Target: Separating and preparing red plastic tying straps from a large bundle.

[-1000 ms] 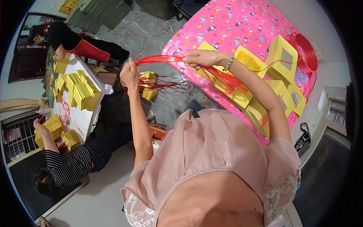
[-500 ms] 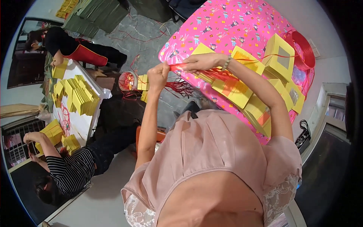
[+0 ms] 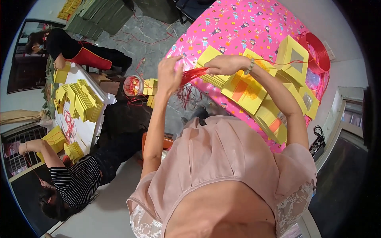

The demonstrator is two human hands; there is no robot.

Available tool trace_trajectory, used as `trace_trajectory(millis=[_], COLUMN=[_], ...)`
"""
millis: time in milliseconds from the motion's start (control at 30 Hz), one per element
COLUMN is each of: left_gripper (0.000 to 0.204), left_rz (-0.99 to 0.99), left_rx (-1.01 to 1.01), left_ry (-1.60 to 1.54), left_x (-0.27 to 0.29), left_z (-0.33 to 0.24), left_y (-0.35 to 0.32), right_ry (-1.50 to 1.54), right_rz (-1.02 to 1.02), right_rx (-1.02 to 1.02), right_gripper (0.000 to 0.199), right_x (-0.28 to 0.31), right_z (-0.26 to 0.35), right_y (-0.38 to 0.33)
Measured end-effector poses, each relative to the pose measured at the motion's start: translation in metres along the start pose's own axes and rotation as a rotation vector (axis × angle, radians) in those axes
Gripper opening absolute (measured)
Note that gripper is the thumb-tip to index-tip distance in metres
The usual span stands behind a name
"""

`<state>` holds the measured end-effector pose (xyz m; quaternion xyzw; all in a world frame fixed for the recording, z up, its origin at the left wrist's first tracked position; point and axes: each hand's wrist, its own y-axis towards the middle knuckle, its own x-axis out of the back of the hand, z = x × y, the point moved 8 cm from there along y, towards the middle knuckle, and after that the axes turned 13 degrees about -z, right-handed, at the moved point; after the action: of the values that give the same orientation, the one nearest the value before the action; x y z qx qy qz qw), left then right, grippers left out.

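A bundle of thin red ribbons (image 3: 193, 75) stretches between my two hands at the near left edge of the pink table. My right hand (image 3: 227, 64), wearing a beaded bracelet, is closed on the bundle's right end. My left hand (image 3: 169, 75) is at the other end with its fingers stretched out and apart; the ribbons touch or pass just behind it. Loose strands (image 3: 188, 96) dangle below. Under my right hand lie a stack of flat yellow boxes (image 3: 211, 59) and a yellow box with an orange panel (image 3: 247, 89).
Beside a red ribbon spool (image 3: 318, 53) stands a yellow box with a window (image 3: 294, 56) on the pink tablecloth (image 3: 238, 27). To the left, two people work at a white table (image 3: 81, 129) with stacked yellow boxes (image 3: 85, 101). A tub of scraps (image 3: 133, 85) stands between the tables.
My left hand has gone from a closed grip on the ribbons to stretched fingers. My right hand has shifted right, still holding the bundle. The striped-shirt person's hands have moved apart, drawing a red strand.
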<state>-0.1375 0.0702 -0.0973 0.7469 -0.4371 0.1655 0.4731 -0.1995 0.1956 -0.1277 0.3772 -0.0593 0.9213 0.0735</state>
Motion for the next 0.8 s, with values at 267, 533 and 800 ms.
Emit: trace_trajectory(millis=[267, 533, 800], left_gripper=[0.032, 0.016, 0.027], left_rz=[0.468, 0.225, -0.028], left_rx=[0.169, 0.21, 0.589], left_ry=[-0.327, -0.138, -0.44], left_x=[-0.048, -0.041, -0.058], left_z=[-0.06, -0.021, -0.011], left_y=[-0.01, -0.016, -0.02], right_ry=[-0.006, 0.191, 0.495], right_rz=[0.055, -0.118, -0.806], right_rx=[0.0, -0.283, -0.239], right_gripper=[0.033, 0.036, 0.033], right_x=[0.003, 0.045, 0.043], right_z=[0.005, -0.016, -0.042], right_y=[0.001, -0.035, -0.031])
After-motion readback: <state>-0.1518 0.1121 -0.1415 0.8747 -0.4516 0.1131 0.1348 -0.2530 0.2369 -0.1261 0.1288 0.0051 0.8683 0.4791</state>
